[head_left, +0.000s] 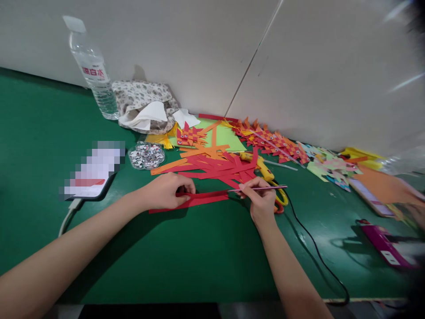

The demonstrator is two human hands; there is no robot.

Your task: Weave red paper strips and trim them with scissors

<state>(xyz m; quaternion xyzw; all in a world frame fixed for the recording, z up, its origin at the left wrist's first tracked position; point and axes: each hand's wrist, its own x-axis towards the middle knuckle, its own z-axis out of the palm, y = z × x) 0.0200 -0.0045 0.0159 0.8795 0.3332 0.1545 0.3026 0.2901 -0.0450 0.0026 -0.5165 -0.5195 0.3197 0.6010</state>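
Note:
A folded red paper strip [209, 201] lies on the green table in front of me. My left hand [169, 190] is closed over its left part, with the fingertips curled round the paper and partly hidden. My right hand [260, 197] pinches a slim pinkish pen-like tool [270, 188], whose thin point touches or nearly touches the strip's right end. Just beyond the hands lies a loose pile of red strips [215, 166], with orange strips [206, 151] behind it. A yellow glue gun [260, 166] and yellow-orange-handled scissors [281, 199] are beside my right hand.
Woven red-orange paper fish [272, 139] line the wall. A water bottle [94, 73], tissue pouch [146, 99] and bag of googly eyes [146, 156] stand at the back left. A phone on a cable [96, 173] lies left. A black cord [312, 239] crosses the right side.

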